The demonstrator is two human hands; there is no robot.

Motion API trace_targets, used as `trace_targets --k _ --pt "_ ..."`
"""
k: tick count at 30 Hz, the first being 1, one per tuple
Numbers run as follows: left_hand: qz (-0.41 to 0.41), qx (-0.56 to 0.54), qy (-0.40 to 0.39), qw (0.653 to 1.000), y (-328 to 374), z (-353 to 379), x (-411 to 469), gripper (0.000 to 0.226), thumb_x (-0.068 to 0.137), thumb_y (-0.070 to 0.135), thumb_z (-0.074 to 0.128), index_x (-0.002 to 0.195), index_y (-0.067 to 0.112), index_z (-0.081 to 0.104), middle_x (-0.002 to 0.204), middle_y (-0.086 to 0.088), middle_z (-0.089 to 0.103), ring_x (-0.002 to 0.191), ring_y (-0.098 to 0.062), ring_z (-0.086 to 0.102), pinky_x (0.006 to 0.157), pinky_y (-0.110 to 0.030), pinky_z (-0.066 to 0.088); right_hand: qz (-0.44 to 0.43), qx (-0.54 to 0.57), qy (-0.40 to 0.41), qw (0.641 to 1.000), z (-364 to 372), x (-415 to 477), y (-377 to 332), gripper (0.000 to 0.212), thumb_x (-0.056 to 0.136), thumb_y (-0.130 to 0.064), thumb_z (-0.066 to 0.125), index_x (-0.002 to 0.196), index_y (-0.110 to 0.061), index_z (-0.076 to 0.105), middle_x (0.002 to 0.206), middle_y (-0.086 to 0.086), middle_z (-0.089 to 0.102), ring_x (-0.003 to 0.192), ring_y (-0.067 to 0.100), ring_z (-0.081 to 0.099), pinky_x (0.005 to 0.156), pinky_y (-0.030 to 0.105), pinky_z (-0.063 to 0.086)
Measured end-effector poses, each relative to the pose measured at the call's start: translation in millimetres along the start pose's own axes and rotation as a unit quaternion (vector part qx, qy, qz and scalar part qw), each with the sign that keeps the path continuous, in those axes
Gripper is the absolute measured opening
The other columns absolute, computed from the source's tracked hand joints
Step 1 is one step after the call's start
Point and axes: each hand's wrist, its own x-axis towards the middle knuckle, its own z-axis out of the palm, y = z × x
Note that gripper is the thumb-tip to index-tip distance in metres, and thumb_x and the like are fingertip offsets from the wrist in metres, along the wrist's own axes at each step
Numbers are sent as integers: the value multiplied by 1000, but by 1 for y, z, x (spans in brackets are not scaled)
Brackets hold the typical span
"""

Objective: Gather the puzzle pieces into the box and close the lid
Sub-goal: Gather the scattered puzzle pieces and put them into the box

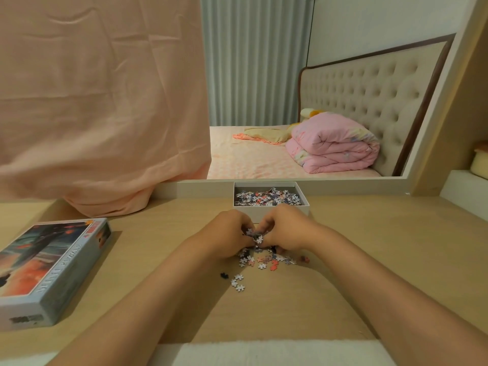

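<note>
The left hand [227,233] and right hand [284,229] are cupped together, fingers curled around a clump of pieces [254,236] lifted just off the desk [369,247]. More pieces lie loose beneath and nearer the person. The open box [270,206], partly filled, stands just beyond the hands; the lid [50,268] lies well to the left. The loose heap could spill through the gaps between the fingers on the way over. Both forearms reach forward, wrists angled inward

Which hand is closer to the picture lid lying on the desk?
The left. The left hand is cupped over the puzzle pieces on the side toward the lid; the right hand is beside it, farther from the lid.
</note>
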Motion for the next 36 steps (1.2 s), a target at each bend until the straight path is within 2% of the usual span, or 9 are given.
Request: trace_targets --k 7,12,16,20,23,29,33,34,36 --pt "-56 -287 22 956 2 -6 6 14 83 5 75 95 1 68 77 -11 69 63 -15 64 64 -27 57 13 214 22 977 -19 2 4 16 79 0 79 93 -5 74 84 18 73 60 23 65 69 38 62" --pt "-27 -352 64 934 14 -28 32 12 87 5 71 97 0 69 80 -8 67 69 -12 64 70 -21 58 -20 295 95 951 -43 18 3 20 78 4 79 97 -2 75 91 15 74 72 19 72 64 26 60" --pt "-19 -357 98 929 16 -32 57 7 87 6 71 95 4 71 84 -13 71 74 -18 66 76 -33 61 -41 309 150 938 -51 36 8 13 80 1 78 89 -9 77 88 11 75 76 17 72 62 24 58" --pt "8 -293 119 949 4 -24 76 11 87 8 71 97 11 72 89 -7 73 78 -16 67 79 -38 60 -67 243 188 949 -47 57 22 13 83 -7 78 94 -13 79 86 4 76 79 16 73 68 29 60" --pt "43 -179 93 979 -9 -16 84 17 92 11 64 103 22 72 97 7 72 90 -8 67 86 -34 55 -88 89 194 973 -44 63 32 19 90 -11 69 101 -23 79 92 -12 73 86 4 66 75 17 51" --pt "61 -156 55 984 -19 -12 88 37 97 2 48 121 25 63 112 8 71 102 -2 64 94 -32 51 -107 62 191 974 -47 60 36 34 96 -5 53 108 -25 77 114 -7 73 107 8 63 93 27 48" --pt "68 -107 69 990 -22 -10 85 38 97 7 48 123 29 63 116 7 68 97 -1 63 85 -26 48 -103 -6 115 988 -47 54 31 39 94 -13 51 113 -37 74 97 -11 74 74 6 61 72 24 48" --pt "74 -107 77 989 -23 -11 83 36 97 7 49 122 28 65 119 7 67 101 -2 61 88 -25 47 -102 -33 73 992 -44 53 30 37 94 -19 51 117 -40 72 102 -13 73 79 6 63 77 25 50" --pt "77 -107 88 987 -26 -12 79 33 97 12 52 122 27 66 127 10 62 114 -4 56 99 -27 44 -104 -98 17 990 -39 54 32 37 97 -29 49 129 -41 63 132 -14 63 114 9 59 101 29 45"
